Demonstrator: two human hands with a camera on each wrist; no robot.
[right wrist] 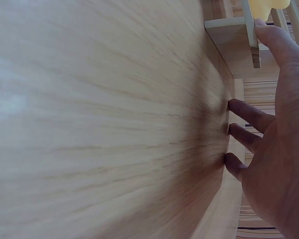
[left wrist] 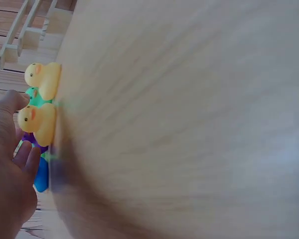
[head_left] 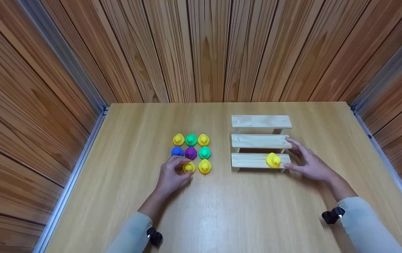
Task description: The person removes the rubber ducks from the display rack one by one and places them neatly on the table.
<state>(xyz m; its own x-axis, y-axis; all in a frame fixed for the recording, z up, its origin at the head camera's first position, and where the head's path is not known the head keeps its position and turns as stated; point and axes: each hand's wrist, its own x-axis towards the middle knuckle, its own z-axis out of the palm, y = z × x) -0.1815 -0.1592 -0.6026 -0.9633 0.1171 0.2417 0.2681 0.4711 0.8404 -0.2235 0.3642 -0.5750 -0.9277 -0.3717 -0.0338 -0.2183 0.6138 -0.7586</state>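
In the head view my left hand point(head_left: 173, 175) is at the front row of rubber ducks, its thumb and fingers curled round a yellow rubber duck point(head_left: 188, 167). That duck stands upright on the table; the left wrist view shows the thumb point(left wrist: 15, 101) at one side of it and fingertips at the other. On the lowest step of a wooden stepped rack point(head_left: 246, 161) sits another yellow rubber duck point(head_left: 273, 160). Beside the rack's right end, my right hand point(head_left: 311, 165) has its fingers spread. Its thumb point(right wrist: 279, 42) is at the lowest step's end, close to that duck.
More ducks stand in rows: yellow point(head_left: 178, 139), green point(head_left: 191, 140) and yellow point(head_left: 203, 140) at the back, then blue point(head_left: 177, 151), purple point(head_left: 191, 153) and green point(head_left: 204, 152). A yellow one point(head_left: 205, 166) is right of my left hand. Wooden walls point(head_left: 208, 52) enclose the table.
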